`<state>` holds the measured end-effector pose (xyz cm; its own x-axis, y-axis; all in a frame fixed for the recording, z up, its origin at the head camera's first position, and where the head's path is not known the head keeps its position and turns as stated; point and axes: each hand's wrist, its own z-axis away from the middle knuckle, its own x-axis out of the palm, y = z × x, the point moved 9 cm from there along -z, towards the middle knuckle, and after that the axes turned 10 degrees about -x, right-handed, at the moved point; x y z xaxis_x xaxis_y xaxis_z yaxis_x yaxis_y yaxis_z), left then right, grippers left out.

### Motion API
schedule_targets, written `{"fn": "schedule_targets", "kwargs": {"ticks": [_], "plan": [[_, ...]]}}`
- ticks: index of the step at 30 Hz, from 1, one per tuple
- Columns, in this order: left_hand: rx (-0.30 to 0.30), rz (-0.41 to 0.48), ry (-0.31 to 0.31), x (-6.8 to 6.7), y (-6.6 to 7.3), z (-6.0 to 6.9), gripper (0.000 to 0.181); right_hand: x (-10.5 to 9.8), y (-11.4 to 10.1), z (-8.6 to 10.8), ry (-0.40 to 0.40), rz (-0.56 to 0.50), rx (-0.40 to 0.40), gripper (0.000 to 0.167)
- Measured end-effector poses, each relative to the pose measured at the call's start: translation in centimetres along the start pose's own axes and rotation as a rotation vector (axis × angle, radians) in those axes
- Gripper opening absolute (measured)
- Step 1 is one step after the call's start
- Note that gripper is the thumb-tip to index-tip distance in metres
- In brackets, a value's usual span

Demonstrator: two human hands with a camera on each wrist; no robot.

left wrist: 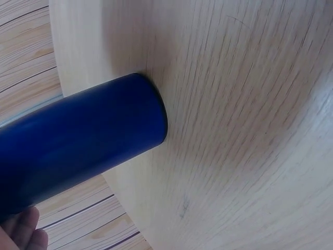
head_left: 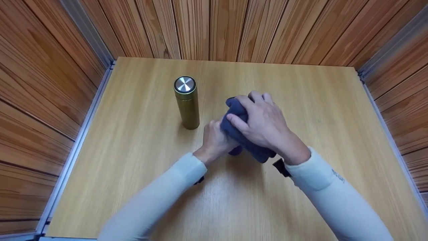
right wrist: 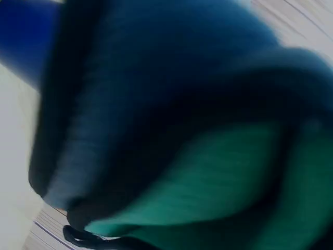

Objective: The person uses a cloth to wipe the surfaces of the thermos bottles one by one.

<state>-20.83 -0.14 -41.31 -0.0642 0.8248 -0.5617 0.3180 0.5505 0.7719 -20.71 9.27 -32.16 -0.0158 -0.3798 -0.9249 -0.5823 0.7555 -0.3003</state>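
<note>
My left hand (head_left: pixel 216 139) grips a blue cylindrical bottle (left wrist: pixel 93 133), whose dark-rimmed base is near the tabletop; whether it touches cannot be told. In the head view only the bottle's lower end shows, under the cloth. Over its top my right hand (head_left: pixel 265 120) holds a folded dark blue cloth (head_left: pixel 254 149), thumb on the near side and fingers across the upper part. Up close in the right wrist view, the cloth (right wrist: pixel 156 67) has dark edging and a green side, somewhat blurred. The bottle's top is hidden.
An olive-gold thermos (head_left: pixel 189 108) with a shiny silver lid stands upright to the left of the hands. The light wood table (head_left: pixel 133 160) is bordered by wood-plank walls (head_left: pixel 227 30) and grey metal rails at its sides.
</note>
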Motion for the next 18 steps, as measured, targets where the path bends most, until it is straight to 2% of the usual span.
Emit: {"fn": "schedule_targets", "kwargs": {"ticks": [4,8,13,18], "plan": [[0.014,-0.021,0.007,0.0,0.1,0.0,0.023,0.2,1.1,-0.5,0.006,-0.131,0.039,0.041],[-0.005,-0.045,-0.002,0.1,0.1,-0.1,0.029,0.1,2.3,-0.2,0.099,-0.257,0.092,0.034],[-0.049,-0.049,0.003,0.1,-0.3,-0.1,0.051,-0.4,3.2,0.7,0.345,-0.386,0.101,0.03],[-0.063,-0.005,0.003,0.1,-0.6,-0.1,0.05,-0.2,3.6,2.8,0.605,-0.447,0.071,0.033]]}}
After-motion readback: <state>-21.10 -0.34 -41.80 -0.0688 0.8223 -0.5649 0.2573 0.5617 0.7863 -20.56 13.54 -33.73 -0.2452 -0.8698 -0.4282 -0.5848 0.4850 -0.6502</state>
